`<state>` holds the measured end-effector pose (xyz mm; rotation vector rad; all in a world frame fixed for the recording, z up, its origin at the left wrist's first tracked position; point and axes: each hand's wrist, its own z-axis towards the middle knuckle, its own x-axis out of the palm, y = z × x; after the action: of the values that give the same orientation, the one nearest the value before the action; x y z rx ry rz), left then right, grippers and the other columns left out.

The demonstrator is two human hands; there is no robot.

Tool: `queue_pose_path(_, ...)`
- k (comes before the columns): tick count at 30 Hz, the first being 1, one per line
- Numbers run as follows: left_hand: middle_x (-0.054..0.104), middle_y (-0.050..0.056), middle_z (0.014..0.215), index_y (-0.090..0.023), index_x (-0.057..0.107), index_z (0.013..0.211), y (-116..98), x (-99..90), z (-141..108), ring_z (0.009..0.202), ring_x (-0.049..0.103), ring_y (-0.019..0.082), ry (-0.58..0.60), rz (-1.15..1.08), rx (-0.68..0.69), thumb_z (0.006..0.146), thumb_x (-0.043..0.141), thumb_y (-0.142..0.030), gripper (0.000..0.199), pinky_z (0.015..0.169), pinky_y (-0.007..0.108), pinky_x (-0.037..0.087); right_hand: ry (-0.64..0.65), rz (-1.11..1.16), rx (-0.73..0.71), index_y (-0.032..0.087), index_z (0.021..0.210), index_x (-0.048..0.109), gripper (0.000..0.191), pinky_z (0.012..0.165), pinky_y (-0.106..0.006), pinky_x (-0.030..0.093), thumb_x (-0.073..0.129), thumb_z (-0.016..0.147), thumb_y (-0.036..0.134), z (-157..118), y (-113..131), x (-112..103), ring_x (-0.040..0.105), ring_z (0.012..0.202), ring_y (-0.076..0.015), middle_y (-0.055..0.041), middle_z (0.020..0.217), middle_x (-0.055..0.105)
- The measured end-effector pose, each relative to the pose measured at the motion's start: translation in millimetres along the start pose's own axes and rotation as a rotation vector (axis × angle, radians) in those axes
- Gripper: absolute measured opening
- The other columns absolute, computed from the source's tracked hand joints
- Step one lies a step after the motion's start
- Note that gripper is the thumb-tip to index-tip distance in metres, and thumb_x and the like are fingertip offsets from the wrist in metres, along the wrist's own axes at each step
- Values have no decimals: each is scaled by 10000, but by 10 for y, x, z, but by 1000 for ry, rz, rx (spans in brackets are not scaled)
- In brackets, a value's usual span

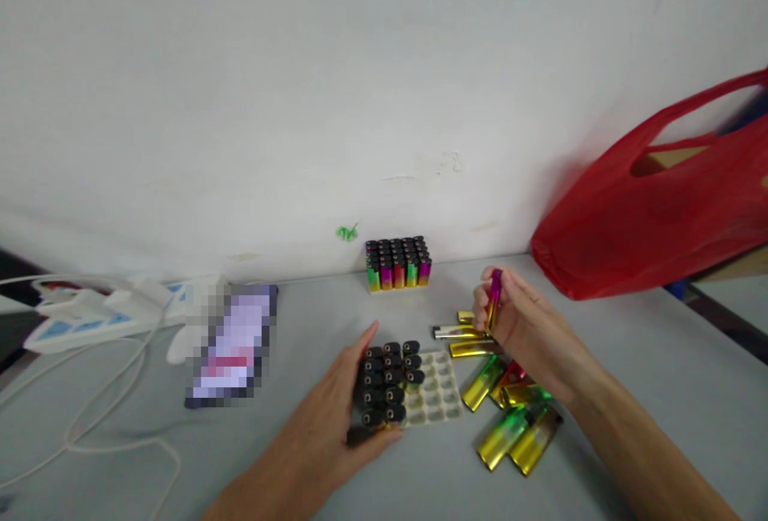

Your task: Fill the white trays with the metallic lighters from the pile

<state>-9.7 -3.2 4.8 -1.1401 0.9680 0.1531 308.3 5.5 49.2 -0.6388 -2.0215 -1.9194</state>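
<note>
Black-topped lighters [393, 377] stand in rows in the left part of a pale tray [433, 405]; its right-hand pockets hold nothing. My left hand [336, 405] grips the tray's left side, thumb at the near edge and a finger at the far edge. Raised above the loose pile, my right hand [519, 313] has its fingers closed around a purple and gold lighter [494, 301]. Under and beside that hand lie several loose metallic lighters [504, 434] in gold, green and red.
A full block of upright lighters [398, 265] stands against the wall. At the left are a phone [237, 345], a power strip [108, 317] and white cables [120, 447]. A red bag [660, 209] sits at the right.
</note>
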Motion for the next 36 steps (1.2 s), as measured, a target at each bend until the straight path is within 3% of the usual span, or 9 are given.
queue_pose_path(3,483,68,1775,-499,47,1773,8,7,2,1564,578,371,5,-5,-7,980,847,-325,1140,1308,625,470,84,34,109,220,1052,750,371,457,-181,266,808,1000,583,-56,-31,54,264,537,-69,57,756,481)
queue_pose_path(6,479,70,1776,-506,31,1769,11,13,8,1568,573,366,10,-9,2,979,848,-315,1153,1309,624,469,120,-11,170,182,1033,748,348,450,-190,153,779,1039,529,-121,-79,121,171,560,-63,53,785,460)
queue_pose_path(11,475,86,1777,-478,58,1784,20,19,-5,1565,573,387,4,-2,7,987,846,-336,1129,1305,632,474,181,-52,211,198,1168,765,386,424,-221,138,644,1110,560,-186,-169,226,219,536,-76,39,775,494)
queue_pose_path(15,459,78,1786,-492,46,1777,26,18,-8,1575,560,380,10,-7,2,992,839,-326,1128,1306,637,469,247,-37,269,185,1188,766,459,449,-232,142,601,1118,608,-200,-224,248,191,534,-76,60,727,419)
queue_pose_path(19,470,74,1779,-497,38,1774,29,20,6,1565,570,378,16,-8,6,985,844,-314,1143,1301,636,477,270,-16,310,164,1085,755,534,470,-241,152,589,1101,671,-221,-243,274,172,548,-83,76,686,351)
queue_pose_path(23,474,71,1779,-488,50,1780,35,29,0,1560,577,378,2,-8,9,978,852,-324,1145,1300,625,484,252,-29,315,204,970,650,435,477,-234,176,733,1039,625,-250,-226,308,284,543,-75,69,700,442)
queue_pose_path(26,471,65,1783,-488,57,1780,39,34,-14,1569,571,361,-4,-8,2,980,849,-315,1139,1314,608,471,263,-47,313,236,962,584,391,464,-241,137,760,1035,577,-265,-212,309,275,504,-69,78,687,490)
queue_pose_path(30,468,51,1788,-502,57,1777,40,31,-17,1576,565,351,0,-12,-1,979,848,-333,1136,1315,602,472,312,-7,390,209,906,597,475,482,-243,138,629,1074,652,-253,-220,284,199,548,-94,87,650,365)
queue_pose_path(36,474,55,1781,-505,53,1775,28,21,-11,1569,572,355,8,-13,-4,984,843,-327,1132,1312,611,472,370,30,385,247,698,360,581,499,-279,133,534,1067,661,-233,-272,289,142,557,-112,91,646,227)
